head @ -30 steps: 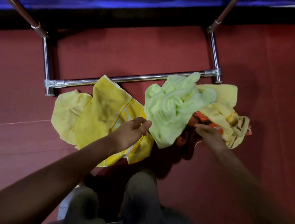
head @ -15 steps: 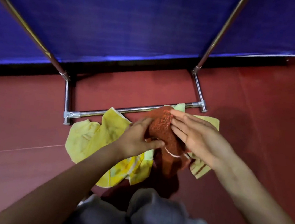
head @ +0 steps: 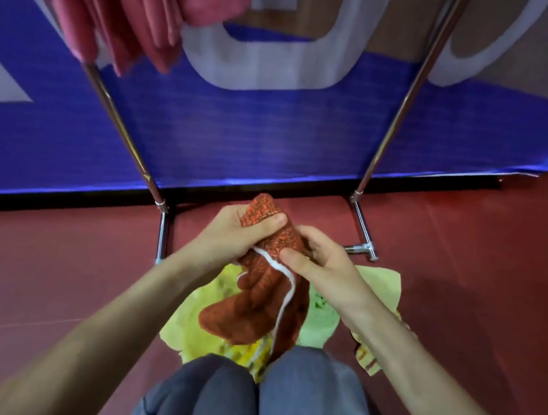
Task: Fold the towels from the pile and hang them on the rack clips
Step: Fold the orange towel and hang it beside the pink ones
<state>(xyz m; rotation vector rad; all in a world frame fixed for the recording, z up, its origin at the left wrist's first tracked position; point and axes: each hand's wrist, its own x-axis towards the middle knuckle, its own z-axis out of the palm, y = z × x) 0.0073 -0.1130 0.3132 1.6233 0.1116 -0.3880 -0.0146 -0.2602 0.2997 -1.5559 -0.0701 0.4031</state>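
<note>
The orange-red towel (head: 256, 295) with a white edge trim is held up between both hands, in front of the person's knees. Its upper end is bunched and its lower part hangs loose beneath the hands.

The left hand (head: 227, 236) grips the bunched top of the towel, with the thumb pressed across the fabric. The right hand (head: 322, 265) grips the towel just beside and slightly below the left hand, with its thumb on the white trim.

Directly below both hands, a pile of yellow and pale green towels (head: 378, 285) lies on the floor. It reaches out past the right wrist.

Beyond the hands stands a chrome rack (head: 399, 119), with one upright rising on each side of them and its feet on the floor. Dark pink towels (head: 124, 6) hang from its upper part, above and to the left of the left hand. How they are fastened cannot be seen.

Behind the rack is a blue banner (head: 239, 141) bearing large white letters. One resembles a U, but no word can be read.

The floor (head: 465, 265) is dark red. Grey trousers (head: 275, 407) cover the knees, nearest the camera.
</note>
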